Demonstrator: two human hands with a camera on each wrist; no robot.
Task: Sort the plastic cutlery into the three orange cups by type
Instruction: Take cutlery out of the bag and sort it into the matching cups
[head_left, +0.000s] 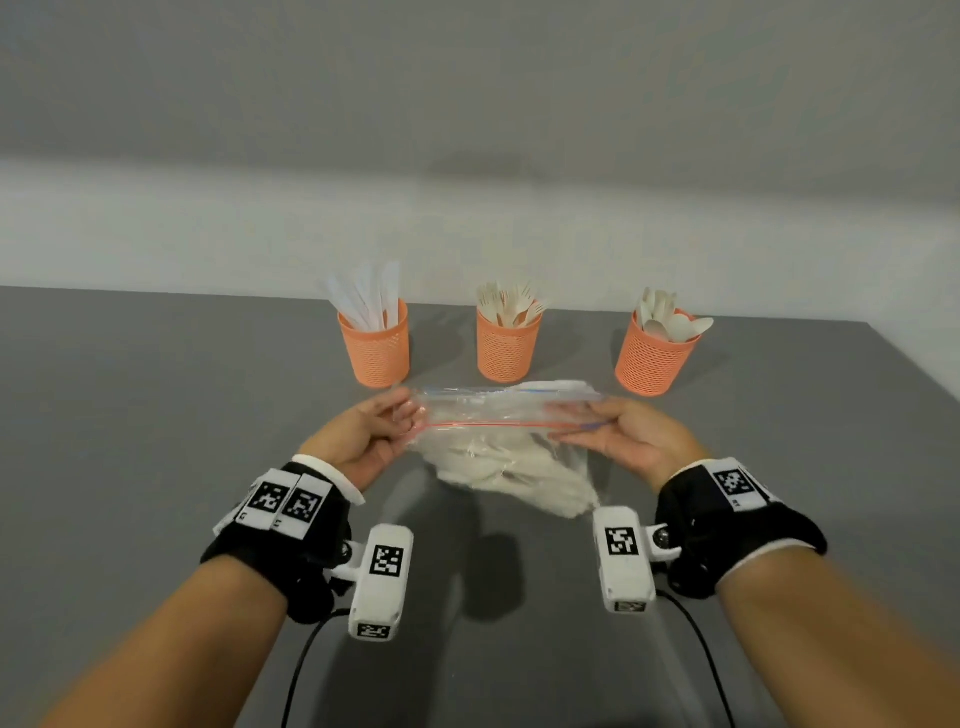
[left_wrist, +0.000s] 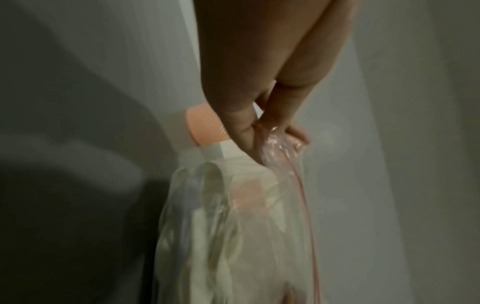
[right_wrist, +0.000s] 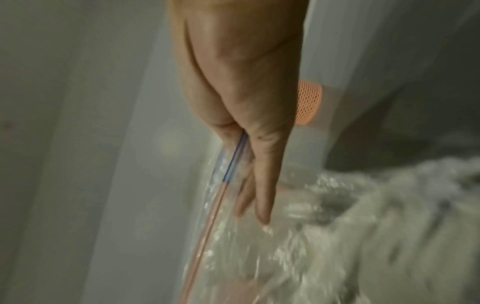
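A clear zip bag (head_left: 506, 447) full of pale plastic cutlery hangs between my hands above the grey table (head_left: 156, 415). My left hand (head_left: 382, 423) pinches the bag's left top corner (left_wrist: 275, 148); my right hand (head_left: 605, 426) pinches its right top corner at the zip strip (right_wrist: 233, 162). Behind the bag stand three orange mesh cups: the left cup (head_left: 375, 345) holds knives, the middle cup (head_left: 508, 343) holds forks, the right cup (head_left: 655, 356) holds spoons. One orange cup (left_wrist: 205, 125) shows beside the left hand, another cup (right_wrist: 309, 102) behind the right.
The table's far edge runs against a pale wall (head_left: 467, 208), and its right edge (head_left: 914, 364) slants away past the spoon cup. Black cables (head_left: 301, 670) trail from the wrist cameras toward me.
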